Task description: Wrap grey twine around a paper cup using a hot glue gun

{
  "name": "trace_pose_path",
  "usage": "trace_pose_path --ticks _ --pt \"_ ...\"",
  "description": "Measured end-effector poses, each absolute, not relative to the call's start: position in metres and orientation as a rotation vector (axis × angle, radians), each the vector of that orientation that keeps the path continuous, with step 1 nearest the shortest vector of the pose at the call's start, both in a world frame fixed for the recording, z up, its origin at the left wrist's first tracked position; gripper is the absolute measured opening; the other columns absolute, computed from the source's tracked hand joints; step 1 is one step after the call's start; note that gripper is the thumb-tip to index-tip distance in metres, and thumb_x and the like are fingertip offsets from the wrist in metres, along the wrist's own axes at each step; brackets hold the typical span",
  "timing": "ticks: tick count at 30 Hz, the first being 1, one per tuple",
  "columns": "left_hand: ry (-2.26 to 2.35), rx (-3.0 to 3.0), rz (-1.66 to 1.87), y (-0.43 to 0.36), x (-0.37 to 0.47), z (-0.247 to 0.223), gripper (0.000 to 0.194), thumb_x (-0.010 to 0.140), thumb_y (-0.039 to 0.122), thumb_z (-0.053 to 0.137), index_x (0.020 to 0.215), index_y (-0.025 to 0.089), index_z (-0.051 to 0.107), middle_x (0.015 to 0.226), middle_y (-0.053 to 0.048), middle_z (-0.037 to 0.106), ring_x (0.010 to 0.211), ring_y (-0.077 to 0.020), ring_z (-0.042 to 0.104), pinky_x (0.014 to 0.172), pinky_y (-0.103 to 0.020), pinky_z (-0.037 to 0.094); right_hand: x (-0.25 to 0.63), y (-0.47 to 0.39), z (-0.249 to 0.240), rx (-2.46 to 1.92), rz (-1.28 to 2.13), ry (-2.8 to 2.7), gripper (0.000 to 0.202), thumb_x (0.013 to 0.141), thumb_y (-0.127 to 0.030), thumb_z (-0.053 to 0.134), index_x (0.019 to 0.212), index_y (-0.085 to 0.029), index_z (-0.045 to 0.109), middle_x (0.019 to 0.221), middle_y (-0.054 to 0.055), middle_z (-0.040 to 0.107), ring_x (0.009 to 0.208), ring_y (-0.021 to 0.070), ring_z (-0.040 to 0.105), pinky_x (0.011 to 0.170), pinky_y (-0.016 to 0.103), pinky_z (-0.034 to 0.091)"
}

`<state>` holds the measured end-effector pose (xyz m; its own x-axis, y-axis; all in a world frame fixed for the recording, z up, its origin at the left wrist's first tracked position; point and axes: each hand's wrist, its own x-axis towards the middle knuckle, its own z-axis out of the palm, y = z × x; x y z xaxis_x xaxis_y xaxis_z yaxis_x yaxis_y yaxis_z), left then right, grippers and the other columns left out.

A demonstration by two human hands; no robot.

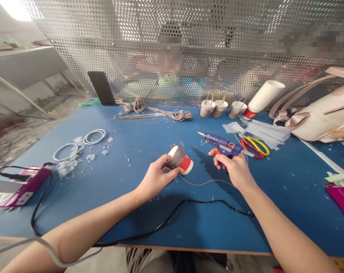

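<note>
A red and white paper cup [186, 165], partly wrapped in grey-brown cord, lies tilted in my left hand [160, 174], with thumb and fingers closed round its wrapped end. From the cup a loose strand of cord [201, 184] runs right across the table. My right hand [234, 167] is wrapped round the handle of a blue glue gun [221, 143], whose nozzle points left, above and to the right of the cup. Behind the gun lie scissors [253, 147] with red and yellow handles.
Along the perforated metal screen [149, 49] stand a phone [102, 88], cord bundles [160, 113], wrapped cups [219, 108] and a cup stack [265, 96]. White rings [94, 137] lie left. A black cable [174, 212] crosses the front. A bag [328, 113] sits right.
</note>
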<state>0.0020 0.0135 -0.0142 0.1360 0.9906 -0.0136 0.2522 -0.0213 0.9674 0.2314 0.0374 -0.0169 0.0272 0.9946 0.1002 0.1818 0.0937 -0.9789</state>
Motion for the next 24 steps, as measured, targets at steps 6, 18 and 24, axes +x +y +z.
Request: trace_pose_path --ticks 6,18,24 --pt "1.309 1.454 0.981 0.016 0.000 -0.016 0.012 0.071 0.026 0.059 0.076 0.016 0.055 0.067 0.003 0.055 0.063 -0.0111 0.052 0.060 -0.022 0.043 0.232 0.019 -0.010 -1.365 0.862 -1.570 0.016 0.078 -0.034 0.060 0.077 -0.019 0.060 0.062 -0.002 0.059 0.050 0.0116 0.052 0.055 0.026 0.045" --pt "1.283 1.450 0.994 0.020 -0.002 -0.019 0.016 0.070 0.017 0.053 0.085 0.015 0.056 0.077 0.000 0.062 0.070 -0.0136 0.060 0.067 -0.025 0.049 0.219 -0.007 -0.002 -1.325 0.632 -1.968 0.016 0.081 -0.035 0.061 0.076 -0.021 0.056 0.052 -0.006 0.052 0.042 0.0084 0.047 0.044 0.018 0.041" --pt "1.275 1.476 1.023 0.019 -0.001 -0.020 0.022 0.066 0.011 0.050 0.086 0.016 0.057 0.077 0.001 0.064 0.071 -0.0130 0.061 0.068 -0.025 0.051 0.213 -0.011 -0.011 -1.198 0.515 -2.074 0.015 0.083 -0.033 0.059 0.078 -0.020 0.054 0.055 -0.006 0.053 0.042 0.0073 0.045 0.045 0.018 0.039"
